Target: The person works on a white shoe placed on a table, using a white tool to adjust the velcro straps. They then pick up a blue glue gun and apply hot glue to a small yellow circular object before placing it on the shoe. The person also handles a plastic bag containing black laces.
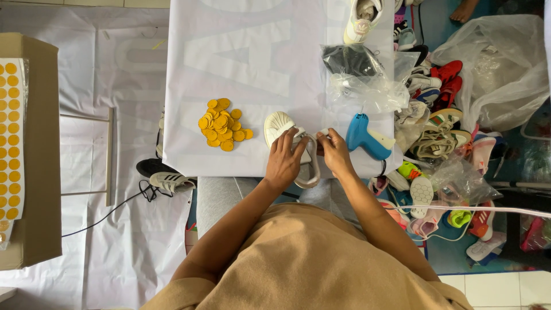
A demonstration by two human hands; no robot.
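Observation:
A small white shoe (278, 127) lies on the white-covered table (241, 63), its toe pointing up-left and its heel at the near edge. My left hand (284, 158) grips the shoe's side and opening. Just right of it, my right hand (334, 152) pinches the shoe's heel part with thumb and fingers. A pile of round yellow stickers (222, 124) sits left of the shoe. To the right of my right hand lies a blue and white glue gun (367, 136).
Clear plastic bags (367, 80) and another white shoe (363, 20) lie farther back on the table. A heap of mixed shoes (442, 126) covers the floor at right beside a large plastic bag (499, 69). A cardboard box with yellow sticker sheets (11, 138) stands at left.

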